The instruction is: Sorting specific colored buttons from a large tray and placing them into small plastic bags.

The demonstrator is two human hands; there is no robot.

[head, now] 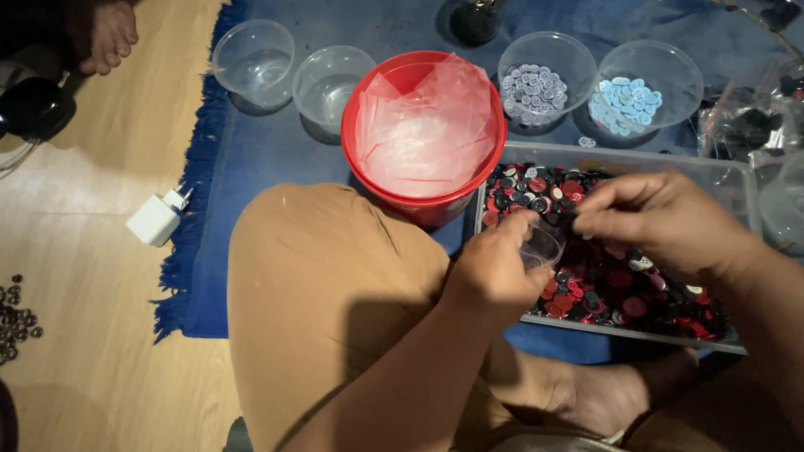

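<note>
A clear rectangular tray (729, 172) filled with red, black and white buttons (624, 289) lies on a blue mat in front of me. My left hand (498, 264) holds a small clear plastic cup (542, 245) over the tray's left part. My right hand (662, 219) hovers just right of the cup, its fingertips pinched together at the cup's rim; whatever is between them is too small to tell. My knee in tan cloth is below the left hand.
A red bucket (360, 125) stuffed with clear plastic bags stands left of the tray. Behind are two clear bowls (251, 59), a bowl of grey buttons (544, 84) and a bowl of light blue buttons (649, 88). A white charger (155, 219) lies on the wooden floor.
</note>
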